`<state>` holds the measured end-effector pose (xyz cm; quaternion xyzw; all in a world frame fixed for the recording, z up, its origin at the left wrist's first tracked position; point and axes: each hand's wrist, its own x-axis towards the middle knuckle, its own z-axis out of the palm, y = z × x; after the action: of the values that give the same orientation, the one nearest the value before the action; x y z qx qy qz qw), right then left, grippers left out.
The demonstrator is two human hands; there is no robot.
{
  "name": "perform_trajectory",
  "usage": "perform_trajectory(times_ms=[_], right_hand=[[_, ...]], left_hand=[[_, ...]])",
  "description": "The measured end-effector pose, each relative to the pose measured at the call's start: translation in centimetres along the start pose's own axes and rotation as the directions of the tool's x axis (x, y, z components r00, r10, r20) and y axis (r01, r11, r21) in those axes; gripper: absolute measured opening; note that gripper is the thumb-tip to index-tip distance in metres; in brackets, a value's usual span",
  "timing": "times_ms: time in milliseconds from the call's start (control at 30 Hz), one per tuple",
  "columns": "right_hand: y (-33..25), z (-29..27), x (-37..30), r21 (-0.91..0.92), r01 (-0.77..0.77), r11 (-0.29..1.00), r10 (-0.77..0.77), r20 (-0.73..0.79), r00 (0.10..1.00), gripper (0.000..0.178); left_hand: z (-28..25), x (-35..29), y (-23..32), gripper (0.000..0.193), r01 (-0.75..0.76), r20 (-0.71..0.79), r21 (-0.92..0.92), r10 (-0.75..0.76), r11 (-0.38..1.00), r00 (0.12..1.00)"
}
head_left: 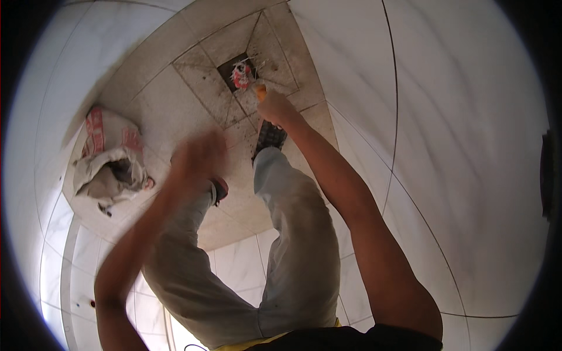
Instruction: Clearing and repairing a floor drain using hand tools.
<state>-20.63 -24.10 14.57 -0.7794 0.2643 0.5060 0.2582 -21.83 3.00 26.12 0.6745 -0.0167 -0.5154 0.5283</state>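
Note:
My right hand (276,110) is closed around an orange handle (261,92), just below a square floor opening. What kind of tool the handle belongs to does not show. In the dark opening (224,69) lies a crumpled red-and-white wad (240,76), like a plastic bag. My left hand (202,155) is raised over the floor left of my right hand, above my left shoe. Motion smears its fingers, and nothing can be made out in them.
A whitish sack (111,131) with red print lies at the left, its mouth open and greyish inside. Cut tiles (272,55) with dusty joints surround the opening. Marbled wall tiles (468,146) rise on both sides. My shoes (270,137) stand on the dirty floor.

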Motion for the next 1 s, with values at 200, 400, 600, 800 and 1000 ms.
perform_trajectory(times_ms=[200, 400, 600, 800, 1000], right_hand=[[-1.9, -0.4, -0.4, -0.173, 0.193, 0.966, -0.195, 0.003, 0.981, 0.034], [3.2, -1.0, 0.5, -0.177, 0.276, 0.945, -0.287, -0.04, 0.957, 0.031], [9.6, 0.5, 1.9, -0.056, 0.274, 0.96, -0.279, -0.184, 0.942, 0.029], [16.0, 3.3, 4.6, -0.086, 0.258, 0.962, -0.263, -0.536, 0.802, 0.033], [18.3, 4.4, 4.8, -0.216, 0.276, 0.937, -0.35, -0.636, 0.688, 0.034]], left_hand=[[-5.8, 26.2, -8.7, 0.06, 0.242, -0.324, 0.396, -0.111, 0.886, 0.94], [-0.8, 27.8, -7.3, 0.067, 0.24, -0.37, 0.425, -0.074, 0.873, 0.926], [-0.8, 27.1, -9.7, 0.06, 0.235, -0.417, 0.171, -0.146, 0.957, 0.897], [-1.0, 26.7, -11.5, 0.043, 0.069, -0.388, -0.242, -0.162, 0.968, 0.907], [-2.3, 26.9, -11.7, 0.035, 0.006, -0.283, -0.343, -0.109, 0.939, 0.953]])
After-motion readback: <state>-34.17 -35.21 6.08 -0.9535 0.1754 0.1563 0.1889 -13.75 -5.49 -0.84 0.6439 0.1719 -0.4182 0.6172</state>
